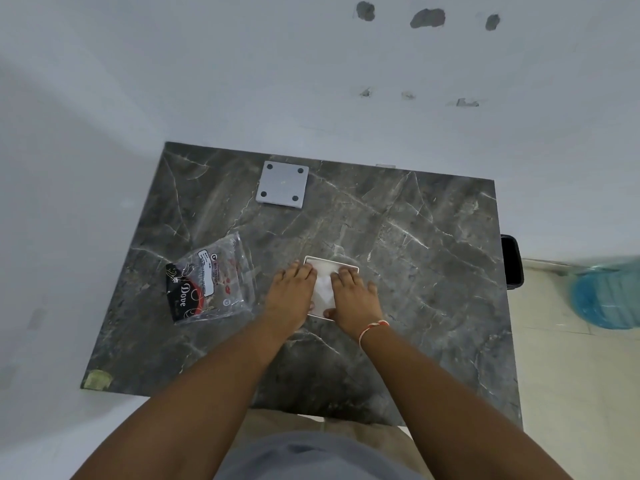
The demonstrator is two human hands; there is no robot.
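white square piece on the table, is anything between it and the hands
Nothing visible. The left hand and right hand lie directly on the white square piece; the plastic bag lies apart, to its left.

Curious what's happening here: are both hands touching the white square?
Touching. The head view shows the left hand and right hand lying on the white square, fingers covering its surface.

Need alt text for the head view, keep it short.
The left hand and right hand rest side by side on a white square on a dark marble table. A clear Dove packet lies to its left; a grey plate with four holes sits near the far edge.
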